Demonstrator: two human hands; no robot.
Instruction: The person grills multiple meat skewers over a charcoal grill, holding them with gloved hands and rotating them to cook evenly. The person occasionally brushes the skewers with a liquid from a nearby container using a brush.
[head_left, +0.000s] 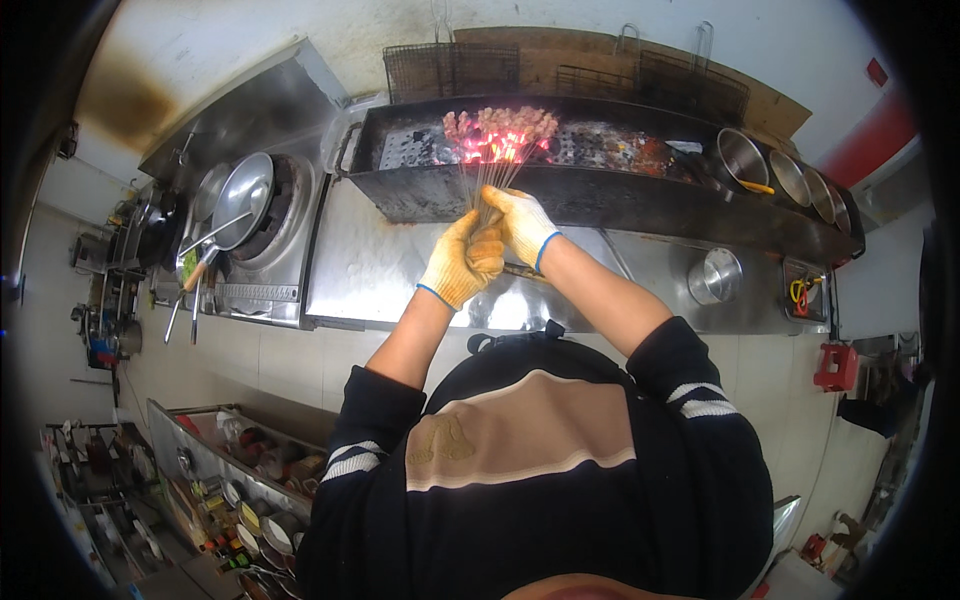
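Observation:
A bundle of metal skewers (489, 176) fans out over the charcoal grill (435, 187), its bare ends gathered in my gloved hands. My left hand (463, 259), in a stained cotton work glove, is closed around the lower ends. Just above and to the right, my right hand (517, 217), gloved alike, grips the same bundle with its thumb along the skewers. Pieces of meat (517, 122) are crowded at the far ends, above glowing charcoal (499, 148). The fingers partly hide the skewer ends.
Left of the grill, a wok (244, 201) rests by a round burner. Several metal bowls (790, 178) line the grill's right end. A metal pot (715, 276) and a tray with yellow and red-handled tools (806, 291) are on the steel counter (367, 262). Grill baskets (452, 71) lean behind.

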